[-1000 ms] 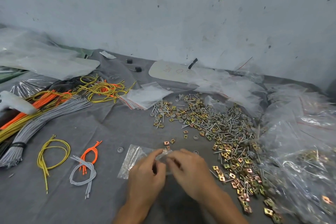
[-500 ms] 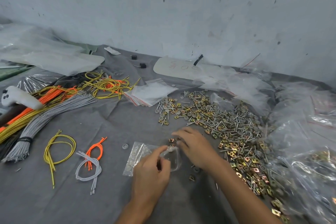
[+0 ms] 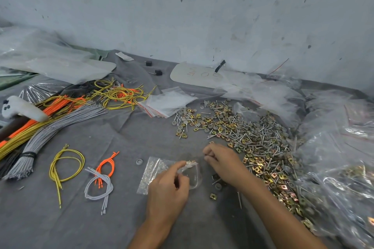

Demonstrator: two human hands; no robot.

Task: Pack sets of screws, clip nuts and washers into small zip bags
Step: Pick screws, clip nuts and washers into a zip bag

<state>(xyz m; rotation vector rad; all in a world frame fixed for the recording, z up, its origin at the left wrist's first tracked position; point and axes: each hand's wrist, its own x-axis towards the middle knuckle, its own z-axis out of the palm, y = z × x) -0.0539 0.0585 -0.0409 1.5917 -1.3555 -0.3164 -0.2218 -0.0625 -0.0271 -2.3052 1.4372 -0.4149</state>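
My left hand pinches the mouth of a small clear zip bag, with a few small metal parts at its rim. My right hand hovers just right of the bag with fingers curled; whether it pinches anything I cannot tell. A flat empty zip bag lies under my left hand. A big loose heap of screws, brass clip nuts and grey washers spreads to the right. A single clip nut and a lone washer lie on the grey cloth.
A stack of empty zip bags sits beyond the heap. Filled clear bags pile up at the right. Bundles of grey, orange and yellow wires cover the left, with small wire sets nearer me. The wall stands close behind.
My right hand left the bag, reached to the heap's edge, and now sits beside the bag's mouth. My left hand kept holding the bag.
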